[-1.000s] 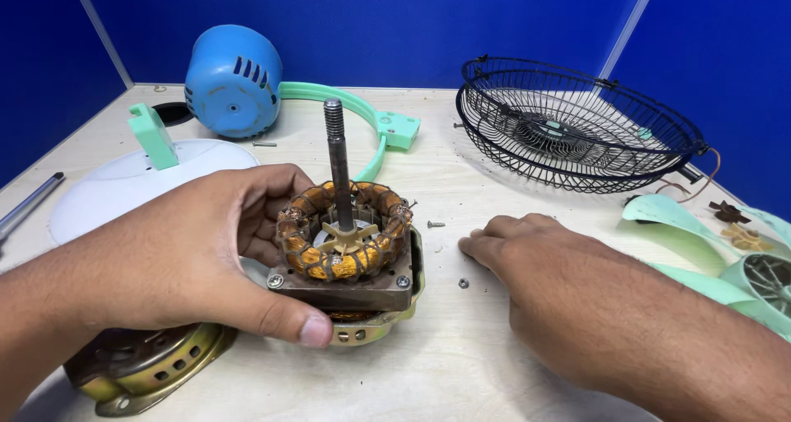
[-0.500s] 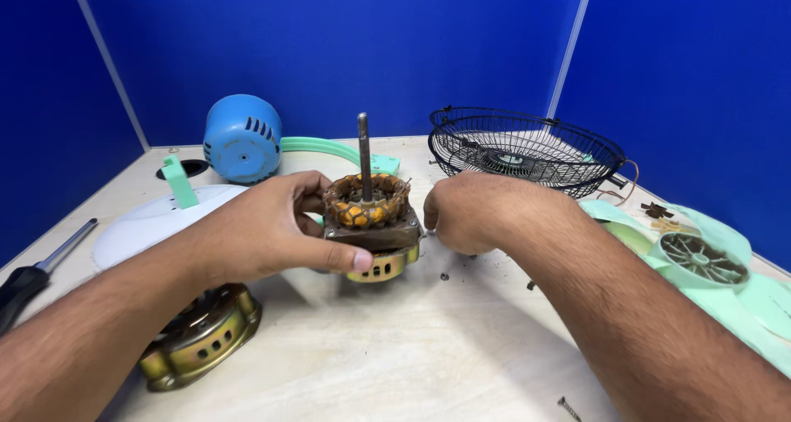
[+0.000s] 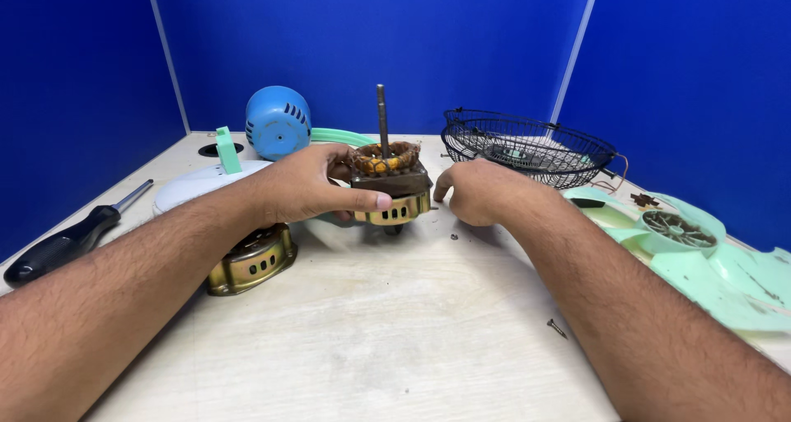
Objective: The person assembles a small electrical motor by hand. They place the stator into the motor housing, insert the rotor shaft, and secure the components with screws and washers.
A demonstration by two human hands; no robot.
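1. Fan motor, copper windings exposed, shaft upright, stands mid-table on its brass-coloured lower housing.
2. Left hand wraps the motor's left side, thumb pressed across the front of the stator block.
3. Right hand rests loosely curled just right of the motor, fingertips near it; contact unclear.
4. Second brass housing sits beneath the left forearm.
5. Screwdriver far left; wire fan guard and green fan blade to the right; loose screw near the right forearm.

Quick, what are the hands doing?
Left hand: closed around the fan motor.
Right hand: curled beside the motor, holding nothing visible.
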